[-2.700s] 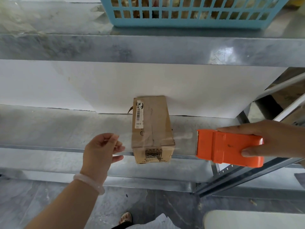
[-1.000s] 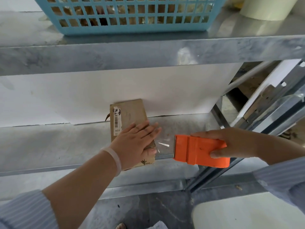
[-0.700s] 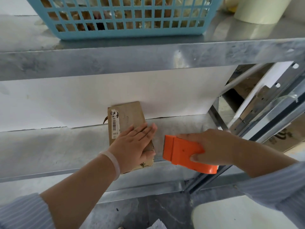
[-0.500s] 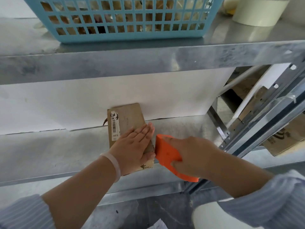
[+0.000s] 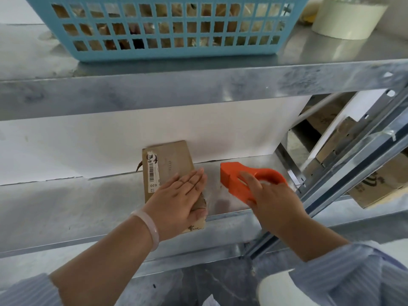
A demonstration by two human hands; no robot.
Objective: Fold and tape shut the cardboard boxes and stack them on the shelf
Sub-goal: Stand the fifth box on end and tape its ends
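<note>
A small brown cardboard box (image 5: 169,164) with a barcode label lies on the middle metal shelf (image 5: 66,208), its near end over the shelf's front edge. My left hand (image 5: 178,199) lies flat on the box's near half, fingers straight, thumb against its right side. My right hand (image 5: 271,199) grips the handle of an orange tape dispenser (image 5: 234,180), which rests on the shelf just right of the box. A wrinkled bit of clear tape (image 5: 208,199) shows at the box's right side.
The shelf above carries a blue plastic basket (image 5: 172,49) with items inside and a roll of pale tape (image 5: 346,18). A white panel (image 5: 88,146) backs the middle shelf. Metal uprights (image 5: 353,168) and flat cardboard (image 5: 375,186) stand at the right.
My left hand went from pulling tape beside the box to pressing flat on it. The dispenser swung in from the right, then turned and came down on the shelf beside the box.
</note>
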